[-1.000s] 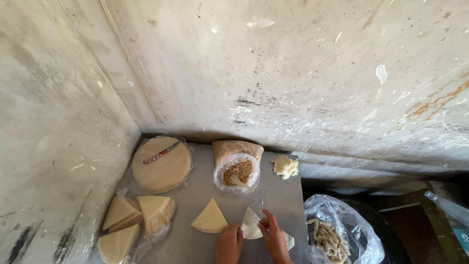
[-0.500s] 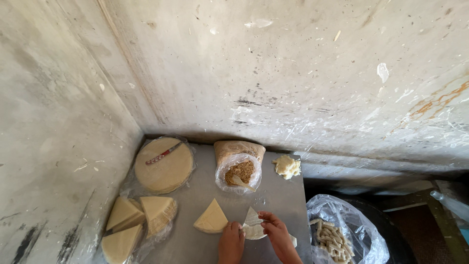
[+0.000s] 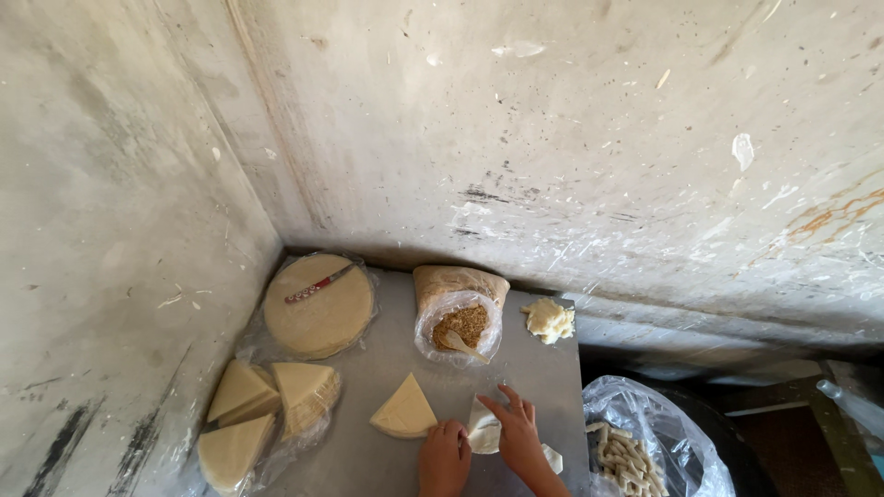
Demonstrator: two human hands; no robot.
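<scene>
Two rough concrete walls meet in a corner above a grey surface that carries all items observed. Largest on it is a round stack of pale pastry sheets in clear plastic near the corner, with a knife lying across its top. Beside the left wall sit three wedge-shaped stacks of cut sheets on plastic wrap. Right of the surface, lower down, an open clear bag holds small pale rolled pieces. At the back centre stands a plastic bag of brown crumbly filling, its mouth rolled open, a spoon resting inside. A single wedge of sheets lies near the front centre, just left of the hands. A lump of pale dough-like material sits at the back right edge. The left hand is curled, knuckles up, pressing on the near edge of a small folded pastry piece. The right hand rests on that piece with fingers extended and slightly spread, holding it flat against the surface.
</scene>
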